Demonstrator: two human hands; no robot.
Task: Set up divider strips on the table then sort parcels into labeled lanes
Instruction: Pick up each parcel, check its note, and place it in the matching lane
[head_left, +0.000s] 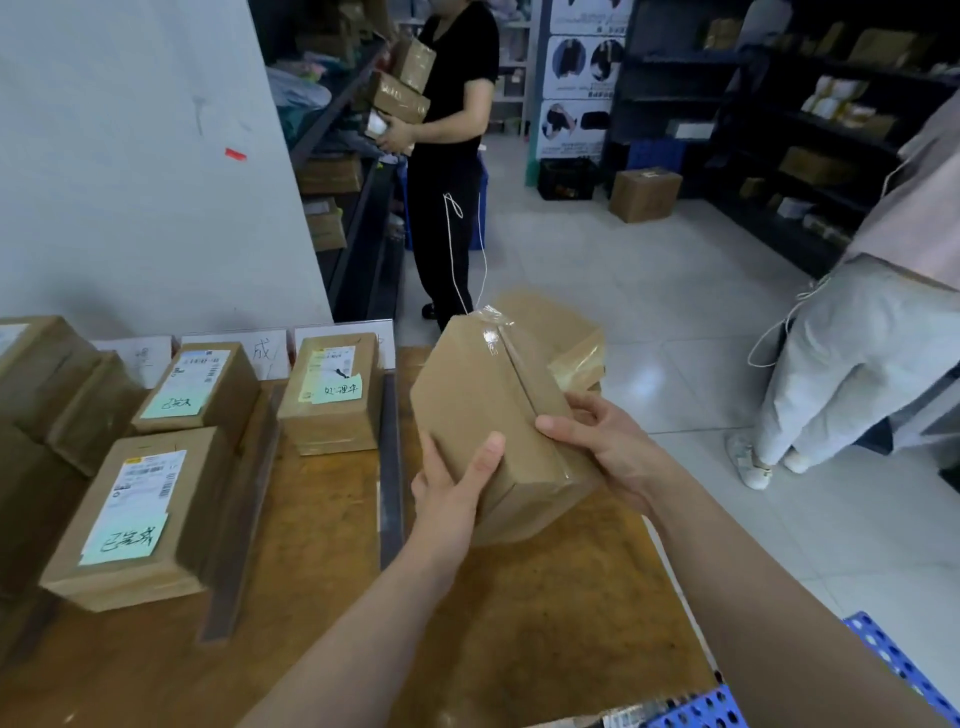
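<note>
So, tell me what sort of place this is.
Probably a parcel depot or stockroom: labelled parcels lie between divider strips on the table, dark shelves hold more boxes, and the left hand and right hand hold a taped parcel.

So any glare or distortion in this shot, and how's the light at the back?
Head view: wide-angle bending bows the edge of the pale wall; glare sits on the white tiled floor and on the clear tape of the held brown cardboard parcel; the black shelving at the back is underlit.

Lane cards (265, 353) half hidden behind parcels (332, 405), blue crate (893, 662) cut off, shipping labels (148, 480) too small to read
</note>
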